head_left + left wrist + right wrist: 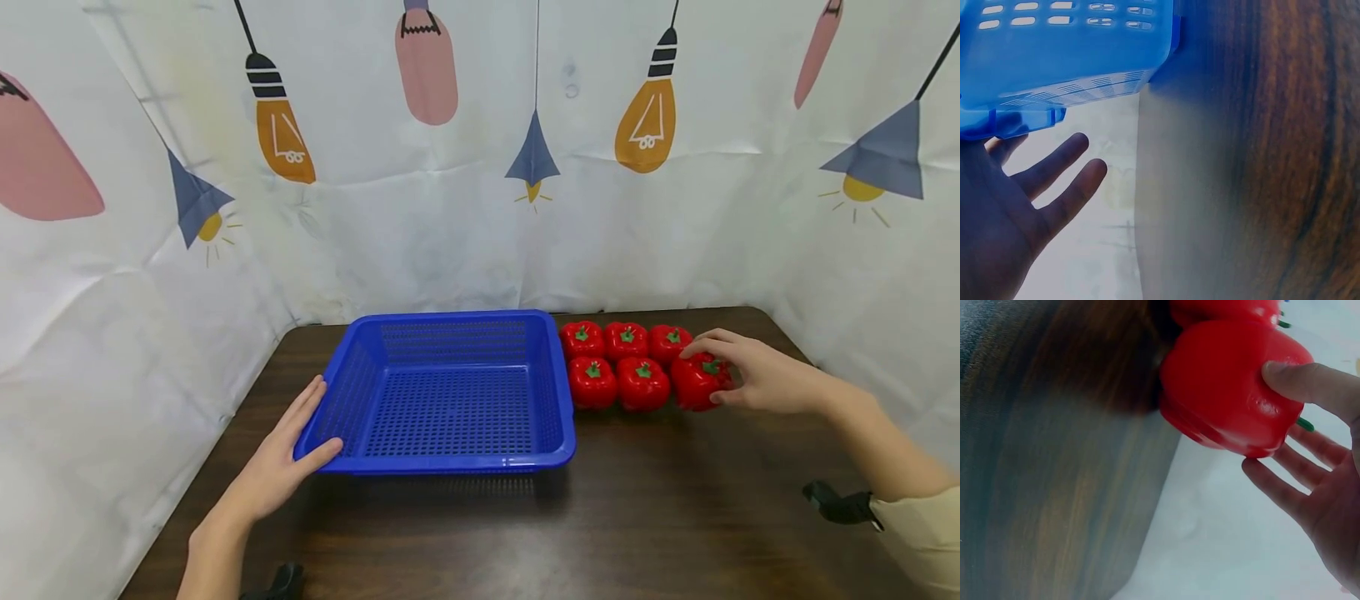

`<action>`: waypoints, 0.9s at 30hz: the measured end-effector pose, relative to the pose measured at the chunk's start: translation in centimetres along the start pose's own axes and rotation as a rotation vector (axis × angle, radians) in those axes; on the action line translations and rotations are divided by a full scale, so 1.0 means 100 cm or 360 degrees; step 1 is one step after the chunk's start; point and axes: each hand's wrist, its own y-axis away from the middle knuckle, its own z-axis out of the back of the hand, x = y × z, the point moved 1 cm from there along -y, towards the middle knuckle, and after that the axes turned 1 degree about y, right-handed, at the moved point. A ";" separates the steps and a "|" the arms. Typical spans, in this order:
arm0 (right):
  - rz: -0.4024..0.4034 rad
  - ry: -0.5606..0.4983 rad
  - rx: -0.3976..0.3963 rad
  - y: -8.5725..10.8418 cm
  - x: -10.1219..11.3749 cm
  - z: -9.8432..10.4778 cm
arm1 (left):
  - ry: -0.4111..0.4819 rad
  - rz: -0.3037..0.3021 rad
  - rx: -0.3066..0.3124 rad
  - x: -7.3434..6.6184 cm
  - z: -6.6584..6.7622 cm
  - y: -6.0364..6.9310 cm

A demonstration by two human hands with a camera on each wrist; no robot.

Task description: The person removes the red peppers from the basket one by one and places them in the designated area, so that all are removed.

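A blue perforated plastic basket (450, 463) stands on the table. At its left front corner lies my left hand (273, 471), thumb over the rim and fingers spread along the outer side; the left wrist view shows this hand (1016, 200) with straight fingers beside the basket wall (1066, 56). On the right, my right hand (768, 375) holds a shiny red bell pepper (697, 385) with a green stem between thumb and fingers. Seen from the right wrist, the thumb presses one side of the pepper (1222, 381) and the fingertips touch the other.
Several more red bell peppers (643, 385) stand in two rows between the basket and my right hand. The dark wooden table (637, 517) ends at a white curtain (450, 242) printed with lamps and bulbs, which hangs behind and at both sides.
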 end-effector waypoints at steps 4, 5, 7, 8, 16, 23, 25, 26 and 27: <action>-0.0050 -0.0019 0.0019 -0.001 -0.001 -0.005 | 0.0005 0.0004 -0.0007 0.000 0.000 0.001; -0.0062 -0.0024 0.0029 -0.002 -0.002 -0.006 | 0.0008 0.0003 -0.0007 0.000 0.000 0.001; -0.0076 -0.0041 0.0048 -0.001 -0.002 -0.009 | 0.0013 0.0001 -0.0007 0.000 0.000 0.001; -0.0080 -0.0053 0.0054 -0.001 -0.002 -0.010 | 0.0011 0.0001 -0.0008 0.000 -0.001 0.001; -0.0084 -0.0082 0.0042 0.000 -0.004 -0.017 | -0.0002 0.0002 -0.0004 -0.002 0.001 0.001; -0.0108 -0.0089 0.0054 0.002 -0.006 -0.021 | -0.0023 -0.0003 0.0002 -0.003 0.002 0.001; -0.0091 -0.0079 0.0039 0.003 -0.007 -0.022 | -0.0025 -0.0004 0.0002 -0.004 0.002 0.001; -0.0083 -0.0075 0.0032 0.003 -0.007 -0.023 | -0.0025 -0.0003 0.0004 -0.004 0.002 0.001; -0.0070 -0.0069 0.0022 0.003 -0.007 -0.024 | -0.0025 0.0000 0.0005 -0.005 0.003 0.001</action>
